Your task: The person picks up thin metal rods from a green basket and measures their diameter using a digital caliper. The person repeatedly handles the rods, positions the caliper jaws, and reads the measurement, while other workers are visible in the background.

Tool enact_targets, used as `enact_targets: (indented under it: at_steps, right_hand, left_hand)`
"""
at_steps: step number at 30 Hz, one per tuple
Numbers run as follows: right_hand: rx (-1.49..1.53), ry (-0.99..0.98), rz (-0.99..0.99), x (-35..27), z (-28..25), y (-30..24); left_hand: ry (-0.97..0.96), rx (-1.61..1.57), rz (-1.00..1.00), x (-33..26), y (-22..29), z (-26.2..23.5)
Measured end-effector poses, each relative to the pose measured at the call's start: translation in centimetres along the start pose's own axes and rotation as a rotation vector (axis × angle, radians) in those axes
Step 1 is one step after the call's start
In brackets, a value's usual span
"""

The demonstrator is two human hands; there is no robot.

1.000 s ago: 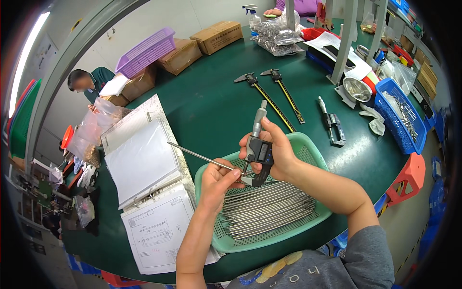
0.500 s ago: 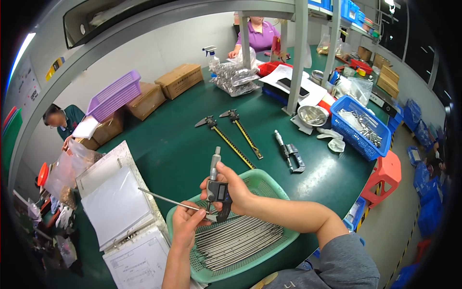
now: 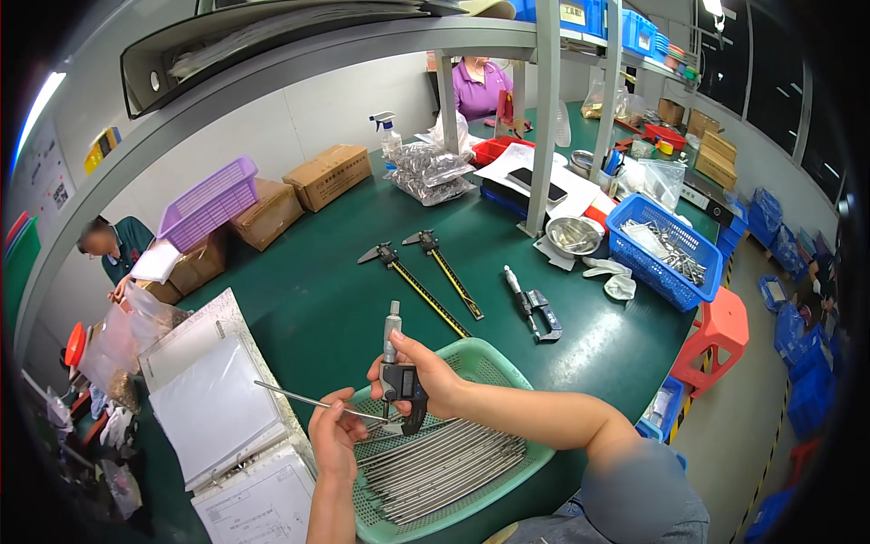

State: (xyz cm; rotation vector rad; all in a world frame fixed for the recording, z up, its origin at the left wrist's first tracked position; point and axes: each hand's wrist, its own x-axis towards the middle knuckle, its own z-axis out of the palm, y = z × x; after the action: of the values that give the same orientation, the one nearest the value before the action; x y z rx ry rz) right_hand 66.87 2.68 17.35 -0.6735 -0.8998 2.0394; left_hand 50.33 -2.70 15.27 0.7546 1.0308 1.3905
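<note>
My right hand (image 3: 424, 374) is closed around a digital micrometer (image 3: 400, 381), which stands upright with its thimble on top and its dark C-shaped frame below. Between the fingers of my left hand (image 3: 335, 437) is a thin metal rod (image 3: 308, 397), its free end pointing up to the left. The rod's other end reaches the micrometer's frame; whether the jaws touch it is too small to tell. Beneath both hands sits a green plastic basket (image 3: 535, 461) with many similar metal rods (image 3: 444, 471) lying side by side.
Two calipers (image 3: 426, 288) and another micrometer (image 3: 533, 306) lie on the green table (image 3: 317, 263). An open binder (image 3: 217, 408) is at the left. A blue basket (image 3: 666, 272) of metal parts, a white glove (image 3: 612, 277) and a metal bowl (image 3: 575, 236) stand right. A shelf post (image 3: 544, 118) rises behind.
My left fingers have shifted back along the rod, away from the micrometer, and spread a little. The right hand still grips the micrometer. The whole view has shifted slightly.
</note>
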Motion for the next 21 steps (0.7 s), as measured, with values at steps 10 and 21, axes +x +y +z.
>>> enact_targets:
  at_steps: [10,21]
  right_hand:
    - [-0.340,0.183,-0.243,-0.1,-0.4,-1.3]
    - [-0.181,0.300,-0.594,-0.5,-0.8,-3.0]
  left_hand:
    - [0.123,0.143,0.114,0.3,-0.8,-1.2]
    - [-0.214,0.096,-0.438,-0.5,-2.4,0.5]
